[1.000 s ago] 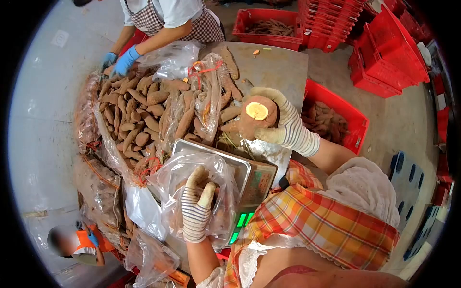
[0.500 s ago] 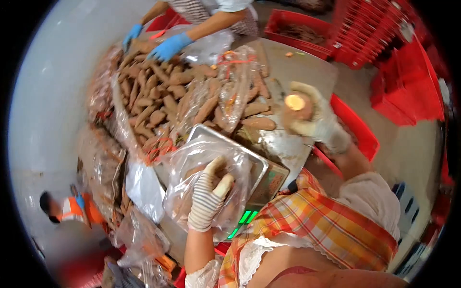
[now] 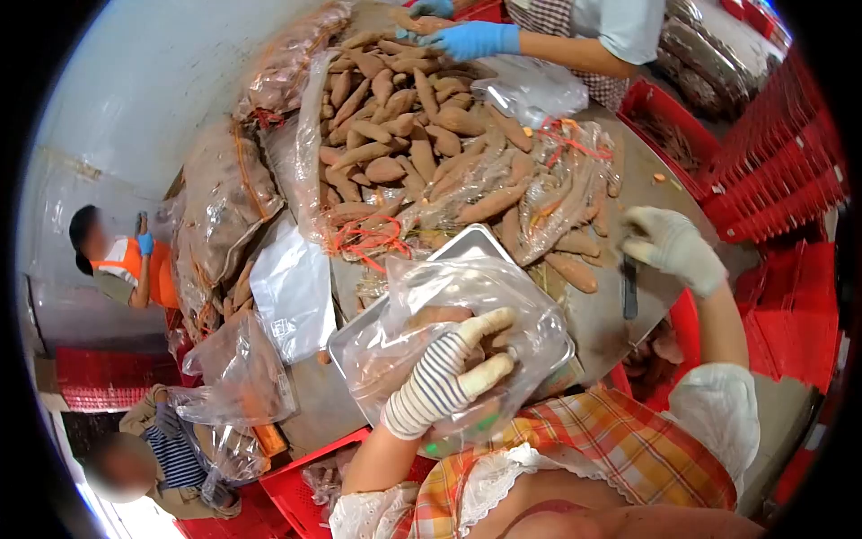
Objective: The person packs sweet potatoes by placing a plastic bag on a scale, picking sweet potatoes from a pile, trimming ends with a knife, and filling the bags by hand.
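Observation:
My left hand (image 3: pixel 449 377), in a striped glove with cream fingertips, holds a clear plastic bag (image 3: pixel 377 346) with sweet potatoes in it. Its thumb and a finger stretch apart over the bag; the other fingers are hidden. Under the bag is a metal tray (image 3: pixel 476 241) on a scale, its green display (image 3: pixel 485 422) blurred through the plastic. My right hand (image 3: pixel 675 249), gloved, is over the table's right side with fingers curved and apart. Just below its fingertips is a dark knife (image 3: pixel 629 289); whether they touch is unclear. A loose sweet potato (image 3: pixel 571 271) lies to the left.
A sweet potato pile (image 3: pixel 395 117) covers the table beyond the tray. A co-worker's blue-gloved hand (image 3: pixel 471 40) works there. Full sacks (image 3: pixel 224 202) and a white bag (image 3: pixel 292 292) lie left. Red crates (image 3: pixel 781 153) stand right; two other people are at lower left.
The cut sweet potato in my right hand is out of sight, and that hand has turned and is by the knife. The view has shifted, and my left hand stays on the bag.

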Demonstrator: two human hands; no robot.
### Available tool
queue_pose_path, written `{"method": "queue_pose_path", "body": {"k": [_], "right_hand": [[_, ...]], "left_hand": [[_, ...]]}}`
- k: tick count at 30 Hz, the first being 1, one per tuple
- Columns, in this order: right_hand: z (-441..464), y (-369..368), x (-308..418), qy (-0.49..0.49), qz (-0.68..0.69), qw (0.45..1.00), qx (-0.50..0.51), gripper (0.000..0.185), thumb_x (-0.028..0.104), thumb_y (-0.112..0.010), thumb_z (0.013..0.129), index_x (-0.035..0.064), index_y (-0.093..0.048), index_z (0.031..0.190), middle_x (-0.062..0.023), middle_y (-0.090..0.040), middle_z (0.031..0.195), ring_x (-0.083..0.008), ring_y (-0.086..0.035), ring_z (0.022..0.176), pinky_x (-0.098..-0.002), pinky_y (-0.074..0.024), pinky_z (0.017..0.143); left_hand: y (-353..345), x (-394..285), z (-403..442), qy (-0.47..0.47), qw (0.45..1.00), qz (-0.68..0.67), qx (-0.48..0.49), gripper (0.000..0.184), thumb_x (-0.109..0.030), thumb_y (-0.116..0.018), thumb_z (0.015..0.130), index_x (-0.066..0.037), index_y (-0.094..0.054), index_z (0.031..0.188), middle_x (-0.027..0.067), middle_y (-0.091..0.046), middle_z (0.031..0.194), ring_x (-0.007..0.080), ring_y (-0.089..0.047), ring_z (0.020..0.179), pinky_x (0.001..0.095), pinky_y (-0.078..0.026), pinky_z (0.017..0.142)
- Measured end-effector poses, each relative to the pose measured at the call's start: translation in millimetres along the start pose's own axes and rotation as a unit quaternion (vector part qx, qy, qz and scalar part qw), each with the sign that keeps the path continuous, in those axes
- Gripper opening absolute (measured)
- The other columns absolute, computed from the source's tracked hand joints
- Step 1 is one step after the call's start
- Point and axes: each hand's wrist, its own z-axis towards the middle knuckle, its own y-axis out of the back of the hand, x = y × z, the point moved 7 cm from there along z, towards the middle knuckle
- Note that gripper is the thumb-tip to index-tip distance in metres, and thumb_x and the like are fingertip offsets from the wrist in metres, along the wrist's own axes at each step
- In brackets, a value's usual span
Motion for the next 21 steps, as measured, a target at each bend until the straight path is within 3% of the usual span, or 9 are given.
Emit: {"method": "queue_pose_path", "body": {"k": [1, 4, 9, 10, 13, 16, 19, 20, 21], "right_hand": [[32, -13, 21, 0.086, 0.009, 0.996, -0.005, 0.038, 0.033, -0.054, 0.078, 0.0033, -0.056, 0.101, -0.0218, -0.06, 0.094, -0.0382, -0.057, 0.088, -0.0442, -0.0455, 0.078], [139, -58, 92, 0.238, 0.022, 0.969, -0.056, 0.042, 0.027, -0.054, 0.079, 0.0046, -0.053, 0.115, -0.0201, -0.06, 0.102, -0.0365, -0.058, 0.095, -0.0422, -0.0467, 0.083], [291, -157, 208, 0.28, -0.054, 0.959, -0.009, 0.055, 0.027, -0.057, 0.079, 0.0075, -0.042, 0.128, -0.0228, -0.056, 0.107, -0.0374, -0.059, 0.092, -0.0449, -0.0482, 0.077], [307, -174, 222, 0.262, -0.11, 0.959, 0.011, 0.058, 0.028, -0.058, 0.08, 0.01, -0.039, 0.132, -0.0225, -0.056, 0.109, -0.0356, -0.06, 0.094, -0.0445, -0.0489, 0.076], [371, -225, 232, 0.158, -0.142, 0.976, 0.042, 0.056, 0.027, -0.058, 0.08, 0.0132, -0.041, 0.132, -0.0218, -0.058, 0.108, -0.0326, -0.062, 0.093, -0.0425, -0.0505, 0.074], [352, -196, 238, 0.199, -0.158, 0.966, 0.045, 0.052, 0.025, -0.056, 0.08, 0.0113, -0.045, 0.129, -0.0196, -0.063, 0.094, -0.0341, -0.063, 0.083, -0.0426, -0.0508, 0.072], [323, -161, 200, 0.1, 0.133, 0.986, 0.016, 0.051, 0.037, -0.057, 0.078, 0.0074, -0.055, 0.119, -0.019, -0.061, 0.108, -0.0314, -0.06, 0.097, -0.0374, -0.0458, 0.084], [298, -146, 189, 0.067, 0.227, 0.968, 0.086, 0.049, 0.037, -0.057, 0.079, 0.0053, -0.057, 0.117, -0.0175, -0.062, 0.109, -0.0276, -0.057, 0.105, -0.0341, -0.0408, 0.091], [288, -152, 176, 0.044, 0.383, 0.915, 0.118, 0.046, 0.038, -0.055, 0.082, 0.005, -0.058, 0.114, -0.0148, -0.064, 0.101, -0.0239, -0.063, 0.09, -0.034, -0.05, 0.075]], "left_hand": [[4, -3, -2, -0.031, 0.999, 0.029, -0.009, 0.049, -0.007, -0.059, 0.084, 0.002, -0.042, 0.129, 0.0068, -0.051, 0.106, 0.0145, -0.053, 0.095, 0.0275, -0.043, 0.085], [17, -2, -13, -0.054, 0.991, -0.108, -0.063, 0.047, -0.007, -0.059, 0.083, 0.002, -0.045, 0.127, 0.0083, -0.056, 0.109, 0.0165, -0.055, 0.099, 0.0291, -0.044, 0.087], [37, -2, -30, -0.099, 0.923, -0.34, -0.15, 0.05, -0.022, -0.067, 0.079, 0.002, -0.052, 0.12, 0.0211, -0.055, 0.119, 0.0257, -0.058, 0.103, 0.037, -0.045, 0.093], [42, 3, -29, -0.117, 0.92, -0.348, -0.14, 0.057, -0.023, -0.066, 0.079, 0.002, -0.047, 0.126, 0.0144, -0.059, 0.117, 0.01, -0.059, 0.072, 0.0228, -0.047, 0.072], [55, 15, -32, -0.133, 0.912, -0.362, -0.138, 0.055, -0.023, -0.063, 0.08, 0.003, -0.047, 0.126, 0.0159, -0.06, 0.115, 0.0054, -0.051, 0.057, 0.0174, -0.041, 0.057], [59, 15, -32, -0.159, 0.902, -0.374, -0.145, 0.052, -0.021, -0.059, 0.082, 0.005, -0.047, 0.125, 0.0171, -0.061, 0.113, 0.0015, -0.044, 0.046, 0.013, -0.034, 0.044], [58, 8, -32, -0.152, 0.915, -0.349, -0.134, 0.059, -0.036, -0.058, 0.086, 0.001, -0.043, 0.13, 0.0241, -0.056, 0.097, 0.0311, -0.058, 0.087, 0.0414, -0.051, 0.075], [60, 5, -31, -0.16, 0.908, -0.349, -0.17, 0.06, -0.036, -0.058, 0.086, 0.002, -0.043, 0.13, 0.0238, -0.056, 0.1, 0.0301, -0.059, 0.084, 0.0403, -0.05, 0.075], [62, 3, -30, -0.167, 0.902, -0.348, -0.195, 0.061, -0.036, -0.058, 0.086, 0.003, -0.042, 0.13, 0.0236, -0.056, 0.105, 0.029, -0.059, 0.082, 0.0387, -0.05, 0.076]]}}
